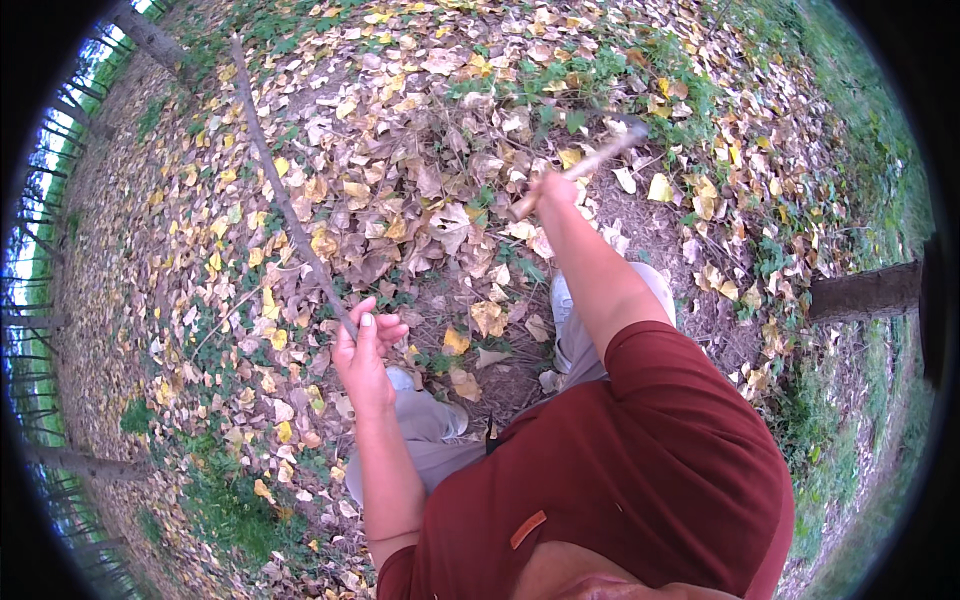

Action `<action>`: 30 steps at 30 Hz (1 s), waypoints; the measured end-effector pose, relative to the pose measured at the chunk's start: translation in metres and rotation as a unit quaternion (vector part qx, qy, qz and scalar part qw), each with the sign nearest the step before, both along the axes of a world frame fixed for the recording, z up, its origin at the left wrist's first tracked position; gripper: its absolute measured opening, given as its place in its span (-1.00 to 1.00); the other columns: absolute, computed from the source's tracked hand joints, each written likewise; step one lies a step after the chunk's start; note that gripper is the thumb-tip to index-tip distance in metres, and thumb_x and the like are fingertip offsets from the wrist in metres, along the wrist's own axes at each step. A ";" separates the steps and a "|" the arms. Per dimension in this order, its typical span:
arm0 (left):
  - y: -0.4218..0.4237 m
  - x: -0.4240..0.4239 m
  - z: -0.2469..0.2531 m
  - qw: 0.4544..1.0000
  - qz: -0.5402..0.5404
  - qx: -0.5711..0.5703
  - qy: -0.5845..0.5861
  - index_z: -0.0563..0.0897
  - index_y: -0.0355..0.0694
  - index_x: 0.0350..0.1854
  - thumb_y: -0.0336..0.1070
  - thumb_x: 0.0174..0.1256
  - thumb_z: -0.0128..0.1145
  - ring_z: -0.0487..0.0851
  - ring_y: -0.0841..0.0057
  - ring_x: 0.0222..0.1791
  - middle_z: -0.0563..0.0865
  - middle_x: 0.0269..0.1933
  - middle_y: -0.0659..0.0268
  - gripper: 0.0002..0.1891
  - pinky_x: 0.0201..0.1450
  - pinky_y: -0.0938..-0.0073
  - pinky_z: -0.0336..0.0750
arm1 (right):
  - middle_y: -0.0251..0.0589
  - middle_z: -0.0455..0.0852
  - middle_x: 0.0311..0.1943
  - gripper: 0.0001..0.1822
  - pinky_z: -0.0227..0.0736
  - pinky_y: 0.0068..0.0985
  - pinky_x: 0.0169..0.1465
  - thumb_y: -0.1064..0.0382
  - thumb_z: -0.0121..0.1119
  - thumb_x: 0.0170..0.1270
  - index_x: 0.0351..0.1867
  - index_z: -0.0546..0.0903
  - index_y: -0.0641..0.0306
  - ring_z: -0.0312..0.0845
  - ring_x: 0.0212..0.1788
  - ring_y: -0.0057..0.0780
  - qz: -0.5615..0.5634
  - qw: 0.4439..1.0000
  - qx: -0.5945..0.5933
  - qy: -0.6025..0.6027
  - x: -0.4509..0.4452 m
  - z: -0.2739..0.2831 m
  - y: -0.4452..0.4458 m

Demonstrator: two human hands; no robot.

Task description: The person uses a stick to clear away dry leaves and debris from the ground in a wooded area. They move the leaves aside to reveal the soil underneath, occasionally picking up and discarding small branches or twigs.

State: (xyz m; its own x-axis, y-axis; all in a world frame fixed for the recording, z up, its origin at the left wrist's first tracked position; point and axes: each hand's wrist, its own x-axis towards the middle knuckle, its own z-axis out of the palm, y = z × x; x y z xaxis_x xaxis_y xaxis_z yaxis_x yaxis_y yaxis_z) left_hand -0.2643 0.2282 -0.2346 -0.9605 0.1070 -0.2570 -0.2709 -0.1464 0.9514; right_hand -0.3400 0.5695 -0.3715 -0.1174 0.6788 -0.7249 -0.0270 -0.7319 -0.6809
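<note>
My left hand (367,349) holds the near end of a long bare branch (277,180) between thumb and fingers. The branch slants up and to the left over the fallen leaves; whether its far end touches the ground I cannot tell. In my right hand (556,191) is the wooden handle of a sickle-like hand tool (604,156). Its dark metal blade (622,118) is at the far end, beyond my fist, near green weeds. Motion blurs the blade and part of the handle.
Dry brown and yellow leaves (450,225) cover the ground, with green weeds (240,502) among them. My shoes (562,307) stand on bare soil and leaf litter. Tree trunks rise at the right (866,292), upper left (150,37) and lower left (90,463).
</note>
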 end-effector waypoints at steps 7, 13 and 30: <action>-0.005 -0.003 0.002 1.000 0.005 0.003 -0.010 0.48 -0.27 -0.04 -0.26 0.34 -0.05 0.63 0.53 -0.45 0.63 -0.39 0.26 -0.75 -0.32 0.54 0.56 | -0.14 0.49 -0.40 -0.85 0.46 -0.53 -0.51 0.39 0.03 0.20 -0.26 0.43 0.45 0.48 -0.53 -0.43 0.080 0.989 -0.120 -0.022 0.018 -0.015 -0.082; 0.004 -0.006 0.003 1.000 0.001 -0.002 -0.009 0.47 -0.29 -0.01 -0.27 0.34 -0.05 0.64 0.50 -0.43 0.64 -0.37 0.24 -0.74 -0.28 0.52 0.54 | -0.26 0.43 -0.65 -0.94 0.40 -0.40 -0.55 0.45 0.07 0.07 -0.45 0.44 0.36 0.36 -0.65 -0.43 0.397 0.897 -0.187 0.056 0.030 0.005 -0.216; 0.036 -0.018 -0.006 0.998 0.005 -0.033 0.052 0.49 -0.27 -0.02 -0.27 0.34 -0.05 0.63 0.55 -0.44 0.65 -0.37 0.26 -0.74 -0.29 0.56 0.52 | -0.25 0.46 -0.50 -0.64 0.37 -0.69 -0.63 0.43 0.08 0.15 -0.05 0.29 0.54 0.35 -0.63 -0.59 0.256 0.950 -0.020 0.176 0.014 0.083 -0.017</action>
